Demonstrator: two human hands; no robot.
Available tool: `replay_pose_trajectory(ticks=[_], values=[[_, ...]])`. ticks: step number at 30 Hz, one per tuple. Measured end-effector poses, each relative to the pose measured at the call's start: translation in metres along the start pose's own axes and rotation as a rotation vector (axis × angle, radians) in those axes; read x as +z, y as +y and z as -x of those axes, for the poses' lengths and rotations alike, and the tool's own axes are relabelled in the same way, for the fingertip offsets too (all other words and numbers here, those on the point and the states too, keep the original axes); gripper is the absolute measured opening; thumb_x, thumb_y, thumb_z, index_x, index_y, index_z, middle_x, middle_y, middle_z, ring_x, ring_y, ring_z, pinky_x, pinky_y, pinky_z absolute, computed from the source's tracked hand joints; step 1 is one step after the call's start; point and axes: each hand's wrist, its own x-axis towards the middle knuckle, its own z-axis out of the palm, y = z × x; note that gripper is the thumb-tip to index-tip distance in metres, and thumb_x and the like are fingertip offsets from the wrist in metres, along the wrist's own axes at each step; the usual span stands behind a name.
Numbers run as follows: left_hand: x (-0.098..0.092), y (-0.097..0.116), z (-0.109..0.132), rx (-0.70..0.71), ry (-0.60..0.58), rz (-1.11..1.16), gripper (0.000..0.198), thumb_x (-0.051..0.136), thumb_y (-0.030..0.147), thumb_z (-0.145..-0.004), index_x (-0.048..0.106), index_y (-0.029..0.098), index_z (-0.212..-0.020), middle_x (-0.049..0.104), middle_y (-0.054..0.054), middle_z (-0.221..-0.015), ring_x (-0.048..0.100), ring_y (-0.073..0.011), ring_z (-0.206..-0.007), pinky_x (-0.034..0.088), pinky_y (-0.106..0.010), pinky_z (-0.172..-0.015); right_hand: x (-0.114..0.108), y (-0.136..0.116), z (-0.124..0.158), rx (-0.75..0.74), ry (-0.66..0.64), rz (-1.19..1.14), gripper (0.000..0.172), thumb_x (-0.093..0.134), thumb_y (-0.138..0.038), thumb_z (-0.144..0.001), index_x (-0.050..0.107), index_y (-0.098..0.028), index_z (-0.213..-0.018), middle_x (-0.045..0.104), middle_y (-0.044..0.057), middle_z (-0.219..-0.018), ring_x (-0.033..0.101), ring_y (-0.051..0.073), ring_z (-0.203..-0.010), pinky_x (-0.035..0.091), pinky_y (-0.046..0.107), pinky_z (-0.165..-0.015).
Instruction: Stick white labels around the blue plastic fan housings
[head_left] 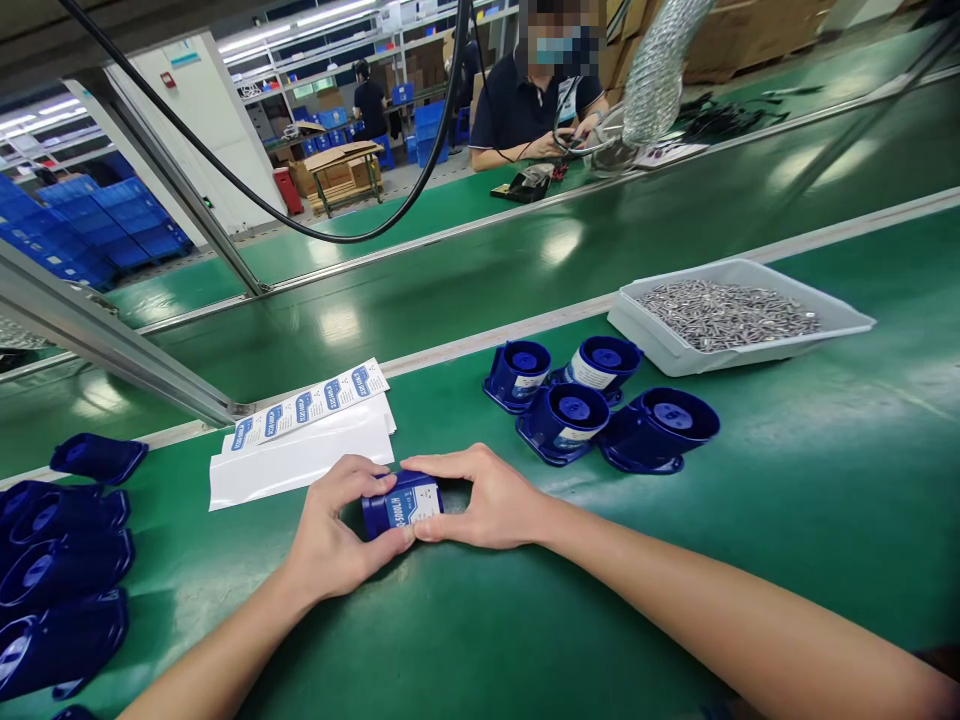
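Note:
A dark blue plastic housing [382, 508] lies on its side on the green bench top, between my two hands. A white and blue label [420, 504] covers its upward side. My left hand [334, 525] grips the housing's left end, thumb low and fingers over the top. From the right, my right hand [487, 500] is closed around the other end, its thumb on the label's lower edge and its fingertips at the top edge. Behind the hands lies a sheet of labels [307, 408], over white backing paper [300, 465].
Several labelled blue housings [574, 410] stand upright to the right. A grey tray [660, 350] of small metal parts sits beyond them. More housings [67, 560] line the left edge. A metal post [120, 335] and hanging black cable [300, 230] cross the view. A co-worker [517, 120] sits opposite.

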Motion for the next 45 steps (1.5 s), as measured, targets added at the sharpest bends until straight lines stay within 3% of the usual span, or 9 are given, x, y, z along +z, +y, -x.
replay_pose_trajectory(ticks=[8,21,45], values=[[0.0022,0.002,0.0003,-0.024,0.014,0.03,0.036,0.093,0.023,-0.076,0.077,0.026,-0.108,0.073,-0.007,-0.107,0.07,-0.0229,-0.098,0.057,-0.04,-0.086,0.0008,0.0023,0.0004,-0.043,-0.006,0.039,0.074,0.093,-0.049,-0.074,0.072,-0.024,-0.14,0.074,0.008,-0.139,0.072,0.035,-0.129,0.058,0.046,-0.115],[-0.0001,0.0044,-0.0028,-0.136,0.03,0.096,0.033,0.098,0.027,-0.068,0.082,0.025,-0.098,0.075,-0.008,-0.103,0.073,-0.0256,-0.095,0.059,-0.042,-0.083,0.0012,-0.0031,0.0,0.051,0.0,-0.066,0.074,0.095,-0.044,-0.068,0.074,-0.024,-0.136,0.074,0.008,-0.138,0.071,0.037,-0.13,0.055,0.053,-0.117],[0.0011,0.005,-0.0038,-0.203,0.018,0.154,0.028,0.097,0.025,-0.07,0.085,0.031,-0.094,0.073,-0.006,-0.102,0.07,-0.0227,-0.093,0.057,-0.038,-0.082,-0.0036,-0.0021,-0.0001,0.125,-0.032,-0.145,0.078,0.095,-0.049,-0.065,0.074,-0.021,-0.135,0.07,0.011,-0.144,0.065,0.038,-0.137,0.049,0.052,-0.123]])
